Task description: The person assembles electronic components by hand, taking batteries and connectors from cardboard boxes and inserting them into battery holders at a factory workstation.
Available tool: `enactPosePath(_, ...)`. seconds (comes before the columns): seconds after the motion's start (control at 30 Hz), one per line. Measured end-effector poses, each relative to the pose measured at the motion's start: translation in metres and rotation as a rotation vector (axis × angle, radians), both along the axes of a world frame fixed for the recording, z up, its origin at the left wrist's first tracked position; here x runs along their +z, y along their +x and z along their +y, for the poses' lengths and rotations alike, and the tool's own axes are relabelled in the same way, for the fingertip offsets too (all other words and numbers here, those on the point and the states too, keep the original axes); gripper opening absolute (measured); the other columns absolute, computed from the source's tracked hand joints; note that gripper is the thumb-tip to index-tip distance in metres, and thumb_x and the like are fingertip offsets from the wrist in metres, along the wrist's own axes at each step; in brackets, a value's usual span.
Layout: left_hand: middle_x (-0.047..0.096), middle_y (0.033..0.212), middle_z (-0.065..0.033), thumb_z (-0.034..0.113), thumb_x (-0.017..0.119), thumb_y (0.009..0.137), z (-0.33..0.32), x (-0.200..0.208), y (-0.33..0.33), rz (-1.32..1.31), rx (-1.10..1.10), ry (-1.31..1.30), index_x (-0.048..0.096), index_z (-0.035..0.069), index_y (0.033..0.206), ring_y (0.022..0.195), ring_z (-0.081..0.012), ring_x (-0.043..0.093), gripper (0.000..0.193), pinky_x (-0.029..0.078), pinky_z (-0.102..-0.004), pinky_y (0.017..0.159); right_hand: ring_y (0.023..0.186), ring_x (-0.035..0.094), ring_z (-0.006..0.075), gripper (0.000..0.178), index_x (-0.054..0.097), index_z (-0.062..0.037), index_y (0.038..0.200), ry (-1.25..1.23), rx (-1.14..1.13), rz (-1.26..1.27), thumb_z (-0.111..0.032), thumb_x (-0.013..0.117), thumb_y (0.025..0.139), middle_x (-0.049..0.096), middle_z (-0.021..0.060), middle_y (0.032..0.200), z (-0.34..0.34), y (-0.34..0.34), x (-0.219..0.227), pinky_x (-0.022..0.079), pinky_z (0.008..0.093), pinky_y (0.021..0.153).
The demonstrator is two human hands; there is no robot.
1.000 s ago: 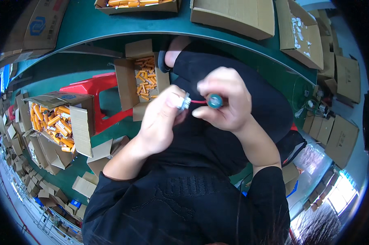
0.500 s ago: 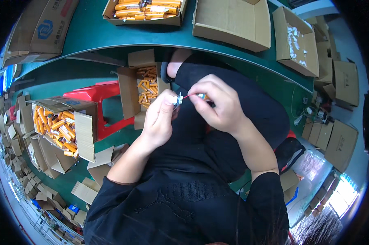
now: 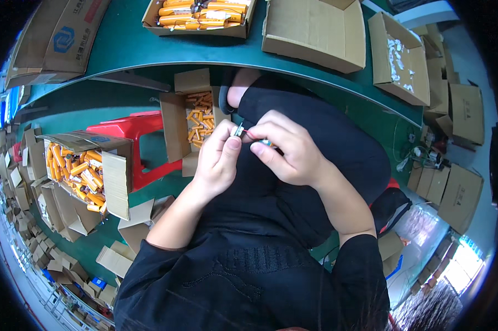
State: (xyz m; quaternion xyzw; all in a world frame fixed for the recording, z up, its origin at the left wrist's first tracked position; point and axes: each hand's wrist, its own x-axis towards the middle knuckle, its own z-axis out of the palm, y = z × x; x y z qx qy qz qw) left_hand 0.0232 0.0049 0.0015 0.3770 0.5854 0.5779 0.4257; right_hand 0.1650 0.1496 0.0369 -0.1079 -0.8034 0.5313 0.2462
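Note:
Above my lap the two hands work close together. My left hand (image 3: 217, 157) is closed, pinching a small white and silver part (image 3: 237, 130) like a tiny board or connector between thumb and fingers. My right hand (image 3: 293, 149) is also closed, just to the right, with a thin red wire (image 3: 249, 134) at its fingertips running toward the small part. A little orange and teal piece (image 3: 267, 143) peeks out between the right thumb and fingers; most of it is hidden. Whether the wire joins the part is too small to tell.
A green bench (image 3: 216, 48) spans ahead, bearing a tray of orange cylinders (image 3: 202, 16), an open cardboard tray (image 3: 315, 33) and a box with white bits (image 3: 399, 69). Left stand a red stool (image 3: 129, 128) and a carton (image 3: 115, 182) of orange cylinders; another carton (image 3: 174, 129) lies beneath the bench.
My right hand has come slightly closer to the left, its fingers now nearer the small part. The part has tilted in my left hand, and less red wire shows.

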Motion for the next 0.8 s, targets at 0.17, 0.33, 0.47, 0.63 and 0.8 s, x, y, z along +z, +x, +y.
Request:
enactPosePath(0.17,0.053,0.081,-0.0049,0.034,0.050,0.108,0.0011,0.0014,0.0032,0.163,0.019,-0.016,0.055,0.006,0.095,0.070,-0.0156,0.047,0.031,0.040,-0.0289,0.066,0.075,0.054,0.0201,0.010,0.066,0.0005,0.101,0.049,-0.030,-0.023,-0.002,0.062,0.092,0.062,0.0117,0.096,-0.0004,-0.0005,-0.0014,0.044,0.0281,0.068)
enactPosePath(0.33,0.055,0.081,-0.0060,0.032,0.055,0.105,0.0045,0.0025,0.0028,0.229,0.034,0.000,0.056,0.006,0.094,0.069,-0.0172,0.048,0.029,0.040,-0.0299,0.065,0.075,0.054,0.0195,0.009,0.066,0.0001,0.101,0.045,-0.048,-0.114,-0.002,0.063,0.093,0.062,0.0111,0.095,-0.0002,0.0008,-0.0020,0.044,0.0283,0.068)
enactPosePath(0.47,0.056,0.081,-0.0069,0.030,0.059,0.103,0.0038,0.0010,-0.0002,0.289,0.057,0.032,0.057,0.005,0.093,0.068,-0.0186,0.049,0.027,0.040,-0.0305,0.064,0.074,0.054,0.0188,0.008,0.066,-0.0005,0.101,-0.078,0.023,-0.133,-0.002,0.063,0.093,0.062,0.0105,0.094,-0.0016,0.0009,-0.0007,0.044,0.0284,0.069)
enactPosePath(0.63,0.055,0.081,-0.0077,0.028,0.062,0.100,-0.0001,-0.0030,-0.0017,0.360,0.032,0.069,0.059,0.004,0.093,0.067,-0.0206,0.049,0.026,0.041,-0.0312,0.064,0.074,0.054,0.0180,0.008,0.067,-0.0011,0.101,-0.318,-0.017,-0.102,-0.003,0.064,0.093,0.063,0.0095,0.092,-0.0041,-0.0010,0.0028,0.044,0.0285,0.069)
enactPosePath(0.8,0.055,0.081,-0.0081,0.028,0.064,0.098,0.0001,-0.0055,-0.0027,0.389,0.036,0.094,0.059,0.004,0.093,0.067,-0.0217,0.049,0.026,0.041,-0.0319,0.064,0.074,0.054,0.0179,0.007,0.067,-0.0014,0.099,-0.366,-0.027,-0.097,-0.003,0.066,0.092,0.063,0.0090,0.090,-0.0076,-0.0013,0.0005,0.044,0.0285,0.070)
